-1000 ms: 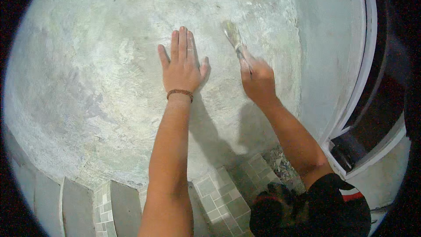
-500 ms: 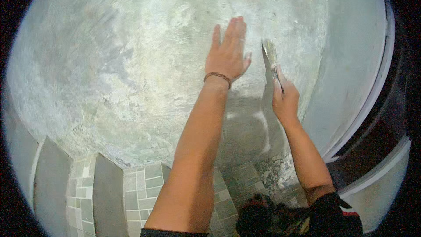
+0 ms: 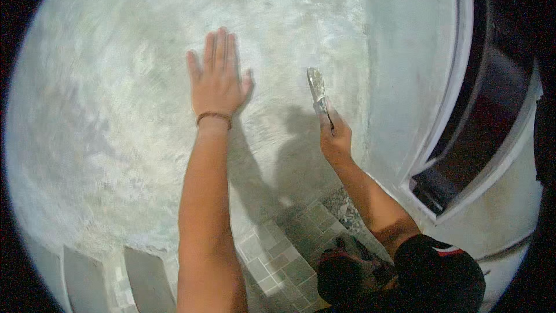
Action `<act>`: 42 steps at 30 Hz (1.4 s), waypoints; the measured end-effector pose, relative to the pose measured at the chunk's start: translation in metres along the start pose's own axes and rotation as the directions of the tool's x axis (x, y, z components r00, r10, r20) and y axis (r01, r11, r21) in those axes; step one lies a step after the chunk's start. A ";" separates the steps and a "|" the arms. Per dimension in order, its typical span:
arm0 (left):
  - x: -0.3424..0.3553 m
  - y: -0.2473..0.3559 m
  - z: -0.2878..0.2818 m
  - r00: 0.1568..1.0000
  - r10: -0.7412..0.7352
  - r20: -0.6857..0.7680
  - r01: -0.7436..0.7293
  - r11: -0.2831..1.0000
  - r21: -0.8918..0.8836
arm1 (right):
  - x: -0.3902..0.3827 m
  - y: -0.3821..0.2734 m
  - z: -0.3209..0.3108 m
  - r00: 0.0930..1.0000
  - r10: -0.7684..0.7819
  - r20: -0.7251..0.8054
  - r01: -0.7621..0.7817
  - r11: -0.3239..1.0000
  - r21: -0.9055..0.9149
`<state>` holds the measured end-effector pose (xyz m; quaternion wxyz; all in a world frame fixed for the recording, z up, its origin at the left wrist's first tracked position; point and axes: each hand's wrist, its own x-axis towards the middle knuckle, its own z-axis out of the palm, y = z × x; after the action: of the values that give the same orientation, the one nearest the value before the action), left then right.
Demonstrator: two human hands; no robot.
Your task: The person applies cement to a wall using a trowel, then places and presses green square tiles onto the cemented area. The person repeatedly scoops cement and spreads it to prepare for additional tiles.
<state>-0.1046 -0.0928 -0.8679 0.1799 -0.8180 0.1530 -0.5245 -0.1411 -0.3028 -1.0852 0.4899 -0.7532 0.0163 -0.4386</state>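
My left hand (image 3: 217,81) lies flat against a rough grey-white wall (image 3: 139,145), fingers stretched upward and thumb apart, with a brown bracelet round the wrist. To its right, my right hand (image 3: 336,139) grips the handle of a putty knife (image 3: 315,86). The knife's blade points up and slightly left, smeared with pale material, close to the wall. Whether its edge touches the surface I cannot tell. Shadows of my arms fall on the wall below.
On the right, a smoother wall strip (image 3: 402,69) runs beside a dark opening (image 3: 486,98) with a pale frame. Below lie floor tiles (image 3: 272,261), grey slabs (image 3: 147,272) at lower left, and loose rubble (image 3: 346,206) at the wall's foot.
The view has swung to the right, so both hands and the wall appear farther left. My left hand's fingers and thumb are spread against the wall; the putty knife stays in my right hand.
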 end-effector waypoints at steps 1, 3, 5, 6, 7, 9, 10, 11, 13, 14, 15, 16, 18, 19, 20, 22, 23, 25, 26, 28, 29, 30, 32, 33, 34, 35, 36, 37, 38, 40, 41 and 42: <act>0.000 0.001 -0.001 1.000 -0.005 0.019 0.004 0.999 0.046 | 0.001 0.002 0.000 0.997 -0.042 -0.057 0.040 0.999 -0.028; 0.000 0.003 -0.004 0.995 0.063 0.071 -0.068 0.995 0.069 | 0.003 0.003 -0.006 0.997 0.038 -0.067 -0.035 0.998 0.049; 0.001 0.004 -0.008 0.986 0.157 0.057 -0.162 0.982 0.096 | 0.000 0.001 -0.016 0.990 0.137 0.043 -0.140 0.987 0.080; -0.001 0.003 -0.006 0.975 0.152 0.159 -0.169 0.980 0.102 | -0.002 0.002 -0.018 0.974 0.187 0.131 -0.198 0.977 0.081; 0.002 0.005 -0.013 0.970 0.168 0.179 -0.190 0.975 0.117 | -0.002 0.001 -0.028 0.971 0.194 0.137 -0.206 0.975 0.079; 0.009 0.009 -0.020 0.948 0.209 0.239 -0.243 0.962 0.126 | 0.002 0.003 -0.042 0.948 0.240 0.211 -0.254 0.966 0.039; 0.017 0.014 -0.023 0.935 0.258 0.243 -0.293 0.948 0.121 | 0.007 0.006 -0.048 0.966 0.199 0.162 -0.211 0.976 0.058; 0.028 0.021 -0.026 0.915 0.304 0.265 -0.342 0.933 0.111 | 0.017 0.008 -0.055 0.976 0.181 0.120 -0.190 0.980 0.063; 0.057 0.041 -0.026 0.862 0.342 0.374 -0.407 0.907 0.109 | 0.044 0.015 -0.065 0.998 0.019 -0.066 -0.012 0.995 0.095; 0.076 0.056 -0.024 0.864 0.372 0.339 -0.440 0.886 0.150 | 0.054 0.018 -0.070 0.999 0.033 -0.032 -0.029 0.993 0.118; 0.095 0.073 -0.020 0.880 0.407 0.245 -0.450 0.880 0.153 | 0.063 0.023 -0.076 0.994 0.101 0.047 -0.106 0.984 0.142; 0.113 0.089 -0.015 0.886 0.397 0.239 -0.441 0.880 0.178 | 0.071 0.028 -0.080 0.989 0.112 0.097 -0.127 0.977 0.173; 0.136 0.118 -0.008 0.903 0.386 0.188 -0.418 0.889 0.186 | 0.085 0.037 -0.080 0.994 0.098 0.051 -0.105 0.981 0.164; 0.145 0.127 -0.002 0.904 0.412 0.117 -0.426 0.894 0.142 | 0.091 0.043 -0.079 0.994 0.094 0.060 -0.103 0.983 0.155; 0.148 0.131 -0.002 0.911 0.371 0.178 -0.403 0.893 0.201 | 0.094 0.047 -0.077 0.996 0.075 0.051 -0.082 0.984 0.160; 0.149 0.133 0.003 0.915 0.357 0.186 -0.393 0.891 0.227 | 0.099 0.054 -0.070 0.997 0.062 0.038 -0.067 0.984 0.164; 0.148 0.132 0.005 0.920 0.359 0.159 -0.388 0.895 0.221 | 0.102 0.056 -0.066 0.993 0.101 0.063 -0.109 0.984 0.140; 0.145 0.128 0.008 0.913 0.381 0.145 -0.404 0.892 0.203 | 0.104 0.056 -0.060 0.998 0.068 0.008 -0.068 0.983 0.169; 0.145 0.126 0.008 0.912 0.392 0.121 -0.409 0.890 0.202 | 0.104 0.054 -0.059 0.999 0.043 -0.032 -0.036 0.983 0.179; 0.144 0.125 0.011 0.915 0.386 0.114 -0.403 0.884 0.239 | 0.105 0.050 -0.059 0.996 0.090 -0.007 -0.087 0.980 0.180; 0.144 0.125 0.012 0.915 0.388 0.114 -0.404 0.882 0.243 | 0.104 0.047 -0.060 0.996 0.084 -0.024 -0.079 0.982 0.172; 0.143 0.125 0.012 0.914 0.393 0.099 -0.406 0.883 0.235 | 0.105 0.045 -0.062 0.996 0.077 -0.039 -0.070 0.985 0.160; 0.143 0.125 0.012 0.914 0.392 0.102 -0.405 0.881 0.243 | 0.106 0.042 -0.065 0.994 0.107 0.010 -0.107 0.985 0.135; 0.143 0.125 0.013 0.914 0.395 0.089 -0.405 0.884 0.233 | 0.111 0.042 -0.066 0.981 0.164 0.102 -0.173 0.981 0.090; 0.142 0.125 0.013 0.915 0.397 0.076 -0.403 0.887 0.224 | 0.113 0.041 -0.067 0.995 0.097 0.008 -0.097 0.987 0.124; 0.142 0.123 0.013 0.912 0.401 0.081 -0.409 0.888 0.210 | 0.119 0.042 -0.068 0.997 0.079 -0.017 -0.076 0.988 0.131; 0.141 0.122 0.014 0.913 0.401 0.076 -0.408 0.887 0.215 | 0.123 0.042 -0.068 0.996 0.078 -0.038 -0.072 0.987 0.140; 0.141 0.122 0.015 0.912 0.403 0.073 -0.409 0.886 0.220 | 0.125 0.042 -0.070 0.994 0.003 -0.113 0.013 0.990 0.141; 0.141 0.121 0.016 0.908 0.415 0.048 -0.415 0.884 0.214 | 0.128 0.042 -0.070 0.998 0.026 -0.059 -0.019 0.992 0.122; 0.141 0.120 0.017 0.910 0.409 0.063 -0.413 0.885 0.217 | 0.129 0.043 -0.071 0.994 -0.020 -0.104 0.032 0.992 0.119; 0.141 0.120 0.018 0.909 0.414 0.042 -0.413 0.887 0.206 | 0.127 0.043 -0.072 0.998 0.059 0.035 -0.058 0.998 -0.018; 0.142 0.119 0.018 0.910 0.411 0.044 -0.411 0.887 0.209 | 0.126 0.043 -0.071 0.999 0.039 -0.013 -0.039 0.999 0.011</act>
<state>-0.0379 -0.2584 -0.8152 0.3734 -0.7425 0.2656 -0.4885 -0.0945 -0.4339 -1.0268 0.5022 -0.7472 0.0320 -0.4340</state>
